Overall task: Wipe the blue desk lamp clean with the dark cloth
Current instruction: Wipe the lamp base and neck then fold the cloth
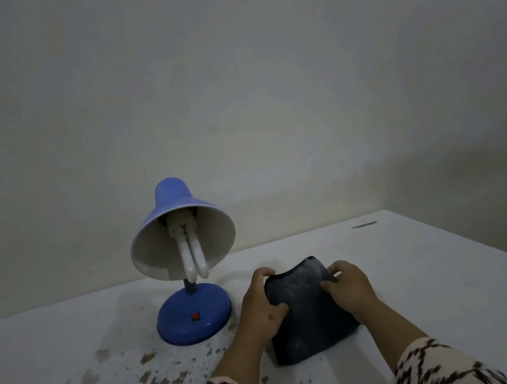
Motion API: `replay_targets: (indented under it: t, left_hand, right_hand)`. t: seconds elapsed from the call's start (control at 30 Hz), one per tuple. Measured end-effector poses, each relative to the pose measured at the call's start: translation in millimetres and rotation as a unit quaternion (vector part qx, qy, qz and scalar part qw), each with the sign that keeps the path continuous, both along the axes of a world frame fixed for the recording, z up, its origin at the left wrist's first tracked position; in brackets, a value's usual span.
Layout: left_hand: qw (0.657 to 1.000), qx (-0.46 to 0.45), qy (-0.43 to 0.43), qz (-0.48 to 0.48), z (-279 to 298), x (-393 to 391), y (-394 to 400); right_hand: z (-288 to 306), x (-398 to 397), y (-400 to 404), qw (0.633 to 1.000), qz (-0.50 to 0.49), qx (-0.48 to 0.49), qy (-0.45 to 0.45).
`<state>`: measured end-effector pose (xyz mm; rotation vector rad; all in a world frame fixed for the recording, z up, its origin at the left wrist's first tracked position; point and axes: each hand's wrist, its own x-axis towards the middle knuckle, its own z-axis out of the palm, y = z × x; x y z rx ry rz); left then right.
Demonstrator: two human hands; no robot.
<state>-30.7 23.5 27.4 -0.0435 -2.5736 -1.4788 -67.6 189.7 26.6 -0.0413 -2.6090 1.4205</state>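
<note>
Both hands are on the dark cloth (311, 312). The left hand (261, 303) grips its left edge, fingers curled over the top and thumb under the side; the right hand (348, 286) pinches the upper right edge, fingers curled round it. The cloth hangs between them, top end raised and lower end on or just above the table (455, 259). Light is dim, so I can't tell if it's folded double or whether the pale haze on it is dust.

Risks from here:
- Shade (182, 233) sits tilted on a thin neck (189, 285) w/ a small round base (194, 315). A hard push w/ the cloth, esp. high up on the shade, could likely tip the lamp or slide it toward the wall.
- The bulb (193, 254) pokes out past the shade rim, towards the person. A loose cloth corner could snag it or knock it; prob. fragile.
- Red switch (195, 316) is on the base front; wiping over it may flip it.
- Wiping one-handed w/o steadying the base makes all of these more likely.

Position: the blue desk lamp (186, 259) stands left of the hands and slightly farther back. Base is just beside the left hand, not touching; shade is higher and farther left. Cloth touches no part of the lamp yet, so wiping isn't begun.
</note>
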Motion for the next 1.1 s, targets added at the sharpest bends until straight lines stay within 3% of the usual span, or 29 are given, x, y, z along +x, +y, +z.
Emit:
replay_targets:
  t: [0.3, 0.43, 0.57, 0.67, 0.83, 1.0, 1.1]
  left_hand:
    - [0.978, -0.204, -0.046, -0.011, -31.0, -24.6, -11.8]
    - [0.967, -0.251, -0.049, -0.022, -30.9, -28.6, -10.3]
    - [0.964, -0.262, -0.054, -0.008, -36.0, -24.3, -5.5]
    - [0.961, -0.272, -0.042, 0.002, -37.4, -19.4, -5.3]
    - [0.967, -0.247, 0.024, 0.060, -34.0, -6.1, -10.4]
    - [0.951, -0.263, 0.049, 0.158, -33.9, 11.3, -37.4]
    - [0.951, -0.217, 0.051, 0.215, -31.9, 23.6, -60.4]
  right_hand:
    - [-29.4, -25.2, -6.0, 0.981, -0.023, 0.185, -0.050]
    - [-27.9, -24.9, -9.6, 0.944, -0.014, 0.327, 0.040]
    - [-35.9, -20.5, -12.6, 0.905, 0.062, 0.419, -0.027]
    - [-33.1, -16.4, -13.5, 0.901, 0.072, 0.427, -0.034]
    - [-28.2, -1.2, -22.5, 0.909, 0.105, 0.403, 0.030]
    - [-18.3, 9.9, -54.3, 0.925, 0.193, 0.303, 0.123]
    - [-14.8, 19.3, -82.0, 0.936, 0.241, 0.232, 0.112]
